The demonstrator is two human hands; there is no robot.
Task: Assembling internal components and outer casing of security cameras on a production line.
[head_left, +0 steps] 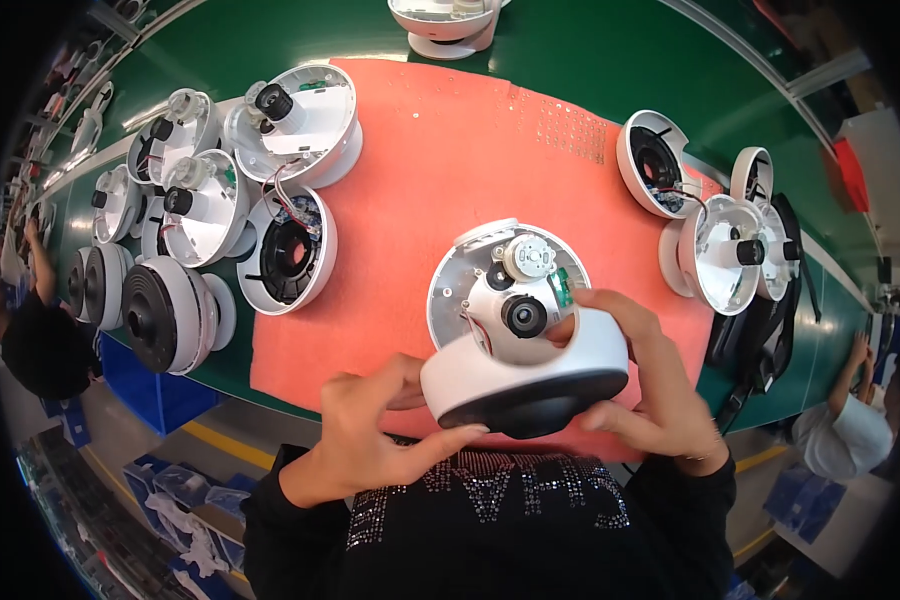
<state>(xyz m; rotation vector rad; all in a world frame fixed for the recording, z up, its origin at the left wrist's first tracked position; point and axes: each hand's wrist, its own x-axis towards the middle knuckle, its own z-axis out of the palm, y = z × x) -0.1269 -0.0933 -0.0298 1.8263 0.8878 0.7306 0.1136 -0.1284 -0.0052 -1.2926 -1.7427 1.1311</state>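
Note:
Both hands hold a round white camera cover with a black front [530, 372], tilted up at the near edge of the orange mat. My left hand [365, 430] grips its left end, thumb at the lower rim. At the right end, my right hand [645, 375] has its fingers over the top and the thumb at the underside. Just behind the cover lies an opened white camera body [446, 300], showing a black lens [524, 316], a round silver motor [529, 258] and a green circuit board [560, 287]. The cover hides the body's near part.
The orange mat [390, 200] lies on a green table [590, 50]. Several opened camera bodies [205, 220] and closed cameras [170, 315] stand left; more units [722, 255] stand right beside a black bag [765, 345]. Small screws [570, 130] lie at the mat's far edge. Other people work on both sides.

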